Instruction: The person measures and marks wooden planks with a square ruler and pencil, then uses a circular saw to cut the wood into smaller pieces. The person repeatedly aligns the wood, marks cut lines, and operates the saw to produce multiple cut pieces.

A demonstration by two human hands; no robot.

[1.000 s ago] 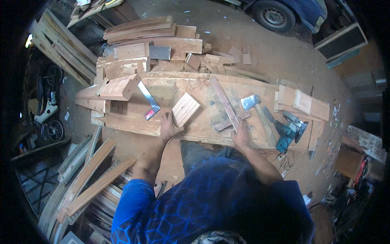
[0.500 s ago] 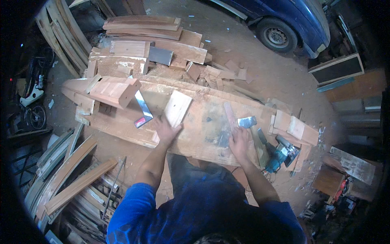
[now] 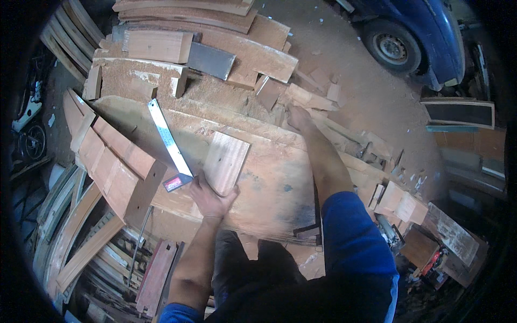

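My left hand (image 3: 212, 198) grips the lower end of a short pale wooden board (image 3: 227, 156) on the dusty plank worktop (image 3: 274, 194). Just left of it lies a metal try square (image 3: 166, 130) with a dark, red-labelled stock. My right hand (image 3: 298, 118) is stretched to the far side of the worktop among wood offcuts (image 3: 312, 98), its fingers curled and partly hidden; what they hold, if anything, is unclear. A built wooden piece (image 3: 116, 169) sits at the left. A dark strip (image 3: 307, 230) lies by my right arm, and a power tool (image 3: 389, 232) is partly hidden beyond it.
Stacked boards (image 3: 188, 21) line the far side. Long lumber lengths (image 3: 75, 237) lean at lower left, near a small two-wheeled vehicle (image 3: 33, 121). A blue car (image 3: 425, 37) stands at upper right, with panels (image 3: 458, 113) and clutter (image 3: 431, 253) at the right.
My right hand has moved from the strip near the front edge up to the far-side offcuts. My left hand stays at the board. The view has shifted closer and turned.
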